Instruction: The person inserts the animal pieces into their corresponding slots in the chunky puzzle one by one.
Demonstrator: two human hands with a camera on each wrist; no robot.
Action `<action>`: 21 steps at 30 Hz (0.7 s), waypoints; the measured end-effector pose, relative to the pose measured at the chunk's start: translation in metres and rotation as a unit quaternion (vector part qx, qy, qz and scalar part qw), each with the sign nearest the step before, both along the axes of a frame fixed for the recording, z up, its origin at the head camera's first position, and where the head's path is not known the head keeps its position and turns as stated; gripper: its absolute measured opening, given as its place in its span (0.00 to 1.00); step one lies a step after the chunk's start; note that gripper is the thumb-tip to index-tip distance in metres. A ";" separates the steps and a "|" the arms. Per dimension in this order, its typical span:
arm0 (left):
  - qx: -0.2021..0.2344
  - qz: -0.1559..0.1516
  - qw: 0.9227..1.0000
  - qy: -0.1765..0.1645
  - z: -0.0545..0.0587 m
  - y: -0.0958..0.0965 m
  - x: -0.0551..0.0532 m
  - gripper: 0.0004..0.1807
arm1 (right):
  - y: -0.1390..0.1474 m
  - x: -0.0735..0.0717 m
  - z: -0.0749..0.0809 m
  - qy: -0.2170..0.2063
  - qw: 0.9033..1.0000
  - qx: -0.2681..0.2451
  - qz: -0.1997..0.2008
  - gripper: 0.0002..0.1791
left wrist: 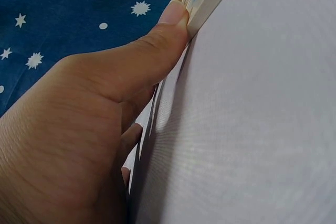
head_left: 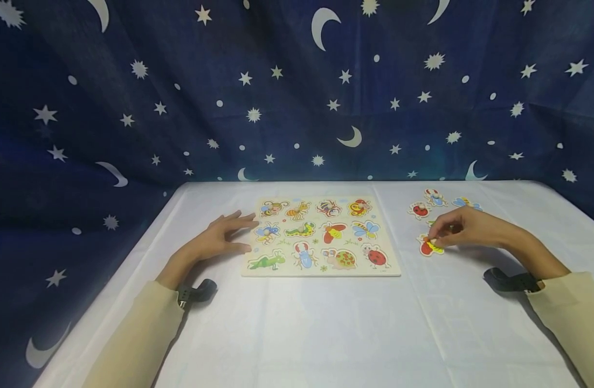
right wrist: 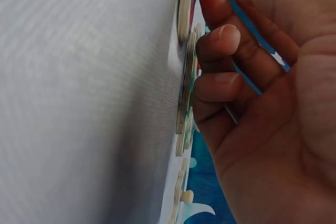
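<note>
A wooden insect puzzle board (head_left: 321,272) lies flat on the white table. Beside its left edge my left hand (head_left: 222,235) has loosely extended fingers, and in the left wrist view the thumb (left wrist: 170,24) touches the edge of the board. To the right of the board, my right hand (head_left: 464,226) pinches a red and yellow winged-insect puzzle piece (head_left: 426,248) by its knob. In the right wrist view that piece's edge (right wrist: 185,17) shows close over the tabletop, while its picture side is mostly hidden.
Behind the right hand lie more knobbed pieces: a ladybug (head_left: 418,211), a blue beetle (head_left: 435,198) and a blue-winged dragonfly (head_left: 464,203); others are partly hidden under the hand. Several knobbed pieces sit in the board's upper rows. A dark star-patterned cloth (head_left: 297,118) hangs behind the table.
</note>
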State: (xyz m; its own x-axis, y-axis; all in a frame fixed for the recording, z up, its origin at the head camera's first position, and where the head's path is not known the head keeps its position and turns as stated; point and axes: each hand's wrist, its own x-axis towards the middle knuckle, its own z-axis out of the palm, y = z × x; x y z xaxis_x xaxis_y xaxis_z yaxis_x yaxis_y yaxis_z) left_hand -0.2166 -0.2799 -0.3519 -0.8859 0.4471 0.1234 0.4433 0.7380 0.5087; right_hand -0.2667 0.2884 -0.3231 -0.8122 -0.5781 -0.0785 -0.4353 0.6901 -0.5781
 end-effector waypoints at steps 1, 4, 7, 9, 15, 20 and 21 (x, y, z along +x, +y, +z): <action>0.000 0.000 1.000 0.000 0.000 0.000 0.000 0.34 | 0.000 0.000 0.000 -0.002 1.000 0.000 -0.001 0.09; 0.001 -0.001 1.000 0.001 0.000 0.000 0.000 0.35 | -0.001 0.001 0.000 -0.002 1.000 -0.003 0.002 0.10; 0.001 -0.003 1.000 0.001 0.000 0.000 0.000 0.35 | -0.001 0.002 0.001 -0.002 1.000 -0.006 0.008 0.10; 0.002 -0.002 1.000 0.000 0.001 0.000 0.000 0.35 | -0.002 0.002 0.001 -0.003 1.000 -0.004 0.010 0.10; 0.003 0.001 1.000 -0.001 0.000 0.000 0.000 0.35 | -0.004 0.002 0.001 -0.006 1.000 0.003 0.006 0.09; 0.000 0.001 1.000 0.000 0.000 0.000 0.000 0.34 | -0.004 0.003 0.001 -0.004 1.000 0.002 0.005 0.09; 0.000 0.001 1.000 0.000 -0.001 0.000 0.000 0.34 | -0.004 0.003 0.002 -0.003 1.000 0.002 0.005 0.09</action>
State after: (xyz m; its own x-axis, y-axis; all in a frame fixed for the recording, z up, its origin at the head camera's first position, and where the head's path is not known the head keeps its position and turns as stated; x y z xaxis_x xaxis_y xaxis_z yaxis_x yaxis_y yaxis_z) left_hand -0.2163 -0.2795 -0.3524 -0.8867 0.4455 0.1239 0.4422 0.7386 0.5088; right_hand -0.2638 0.2842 -0.3216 -0.8057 -0.5862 -0.0853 -0.4396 0.6881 -0.5773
